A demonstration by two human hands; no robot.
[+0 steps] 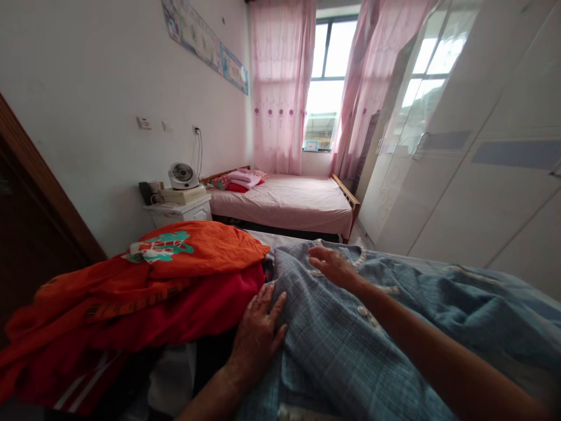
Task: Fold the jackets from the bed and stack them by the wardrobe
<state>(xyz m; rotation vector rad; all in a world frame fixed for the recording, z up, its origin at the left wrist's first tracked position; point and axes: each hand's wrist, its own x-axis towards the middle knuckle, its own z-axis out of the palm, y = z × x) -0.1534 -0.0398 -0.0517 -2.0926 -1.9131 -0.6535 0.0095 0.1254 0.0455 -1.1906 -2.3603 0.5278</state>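
Observation:
A blue-grey checked button-up garment (pixel 324 339) lies spread over the bed in front of me, its neckline edged in a pale, bead-like trim. My left hand (pixel 259 324) rests on its left edge with the fingers spread. Close to the neckline, my right hand (pixel 333 266) reaches across the cloth with its fingers stretched out; whether the fingertips press on the fabric I cannot tell. Just left of my left hand is a heap of clothes, with an orange garment (pixel 214 248) bearing a teal and white print on top and a red garment (pixel 219 304) beneath.
Beyond stands a second bed (pixel 289 202) with a pink sheet and folded pink bedding (pixel 244 178). A small fan (pixel 183 175) sits on the white bedside cabinet (pixel 184 211). White wardrobes (pixel 456 193) line the right side, and pink curtains (pixel 283 88) frame the window.

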